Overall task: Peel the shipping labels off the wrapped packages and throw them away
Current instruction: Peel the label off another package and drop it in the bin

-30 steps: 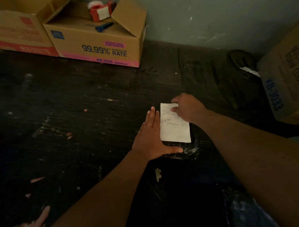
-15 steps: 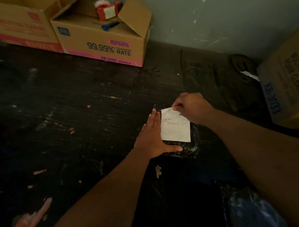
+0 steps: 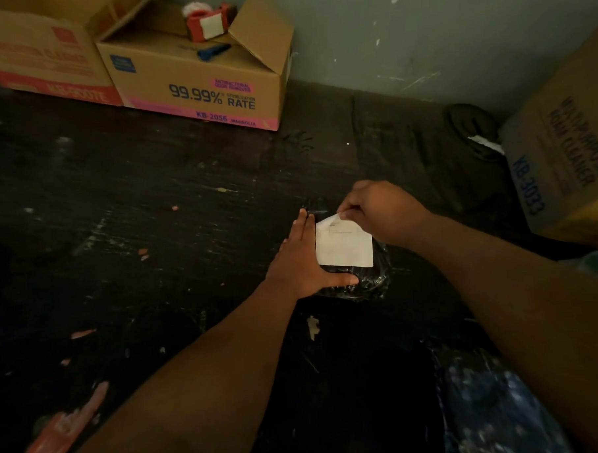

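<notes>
From the package (image 3: 368,278), open dark floor (image 3: 154,232) runs from 8 to 11 o'clock, while two cardboard boxes (image 3: 199,83) block 11 o'clock, another box (image 3: 569,166) and a dark bundle (image 3: 471,129) crowd 2 o'clock against the wall (image 3: 419,32).

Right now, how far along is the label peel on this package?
Done: the far corner of the white shipping label is lifted. In hand: the right hand pinches that corner while the left hand presses flat on the black wrapped package. Left: most of the label looks stuck down; it needs pulling free and throwing away. No bin is visible.
</notes>
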### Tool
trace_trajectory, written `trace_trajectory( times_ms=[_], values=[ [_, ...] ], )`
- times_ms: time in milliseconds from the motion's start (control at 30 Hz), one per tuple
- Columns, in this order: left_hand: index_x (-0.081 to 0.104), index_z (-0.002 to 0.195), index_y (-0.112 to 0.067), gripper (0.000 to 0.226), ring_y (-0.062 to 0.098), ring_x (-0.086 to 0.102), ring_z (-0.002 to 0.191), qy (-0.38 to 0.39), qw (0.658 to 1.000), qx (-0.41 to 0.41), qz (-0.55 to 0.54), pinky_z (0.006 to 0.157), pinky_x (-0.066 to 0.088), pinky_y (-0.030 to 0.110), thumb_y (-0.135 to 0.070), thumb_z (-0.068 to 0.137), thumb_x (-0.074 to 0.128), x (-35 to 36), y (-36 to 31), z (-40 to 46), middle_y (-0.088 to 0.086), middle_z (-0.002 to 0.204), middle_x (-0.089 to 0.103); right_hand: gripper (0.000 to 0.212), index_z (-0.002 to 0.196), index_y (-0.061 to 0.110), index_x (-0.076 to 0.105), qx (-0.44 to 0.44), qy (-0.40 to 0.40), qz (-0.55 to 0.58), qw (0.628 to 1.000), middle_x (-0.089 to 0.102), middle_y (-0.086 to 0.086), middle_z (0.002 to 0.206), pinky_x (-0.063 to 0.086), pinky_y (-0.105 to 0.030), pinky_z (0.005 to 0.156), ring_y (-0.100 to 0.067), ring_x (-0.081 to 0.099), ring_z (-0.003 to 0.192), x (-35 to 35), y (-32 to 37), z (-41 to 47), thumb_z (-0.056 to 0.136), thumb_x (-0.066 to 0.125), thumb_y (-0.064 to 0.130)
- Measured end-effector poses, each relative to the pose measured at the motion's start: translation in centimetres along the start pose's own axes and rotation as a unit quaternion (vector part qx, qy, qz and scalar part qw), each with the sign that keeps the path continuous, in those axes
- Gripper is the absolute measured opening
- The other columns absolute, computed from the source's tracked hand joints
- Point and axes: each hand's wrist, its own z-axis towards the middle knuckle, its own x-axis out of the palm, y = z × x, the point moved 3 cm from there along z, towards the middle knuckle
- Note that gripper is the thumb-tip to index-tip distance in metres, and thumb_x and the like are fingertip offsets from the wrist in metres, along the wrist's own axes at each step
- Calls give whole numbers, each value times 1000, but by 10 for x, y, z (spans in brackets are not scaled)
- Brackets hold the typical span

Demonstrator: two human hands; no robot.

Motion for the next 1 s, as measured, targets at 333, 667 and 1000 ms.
trace_trajectory(
  times_ms=[333,667,1000],
  values=[
    [-7,161,-22,148,17,2,155,-10,1000,6,2,124,12,52,-73,56,84,1,2,-5,-9,167,-20,21,109,18,73,0,-26,10,1000,59,0,104,40,-27,77,-16,58,92,-10,8,-24,95,59,25],
    [-6,161,-21,150,17,1,155,-11,1000,5,29,124,6,50,-78,53,81,1,3,-2,-6,168,-18,23,111,18,72,-14,-12,-1,1000,55,3,101,46,-31,81,-17,58,94,-19,16,-47,95,58,26],
    [-11,160,-25,151,21,1,155,4,999,-12,35,124,10,54,-79,52,81,0,1,-2,-7,167,-22,19,108,21,72,-22,-44,17,999,55,8,98,42,-25,77,-11,57,93,-46,17,-70,93,61,24]
  ],
)
